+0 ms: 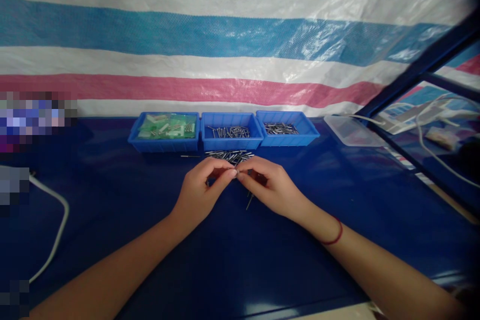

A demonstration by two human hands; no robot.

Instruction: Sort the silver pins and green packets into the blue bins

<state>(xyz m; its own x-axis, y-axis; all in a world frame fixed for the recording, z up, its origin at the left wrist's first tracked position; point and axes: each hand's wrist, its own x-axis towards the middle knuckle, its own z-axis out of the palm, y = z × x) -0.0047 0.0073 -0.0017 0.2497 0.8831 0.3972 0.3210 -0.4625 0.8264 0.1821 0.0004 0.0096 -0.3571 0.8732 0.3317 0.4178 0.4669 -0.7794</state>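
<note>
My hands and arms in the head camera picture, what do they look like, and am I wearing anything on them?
Your left hand and right hand are ungloved, and no sleeves show on either forearm. A thin, dark red cord loops around your right wrist; no watch or bracelet shows on the left.

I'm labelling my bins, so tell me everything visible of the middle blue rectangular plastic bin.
The middle blue bin, rectangular and apparently plastic, is open-topped with sloping walls. It stands upright on the glossy dark blue tabletop, between the left blue bin and right blue bin; whether rims touch is unclear. Thin, silvery, metal-looking pins lie jumbled inside. A heap of similar pins lies close in front. Neither the left hand nor the right hand touches it.
</note>
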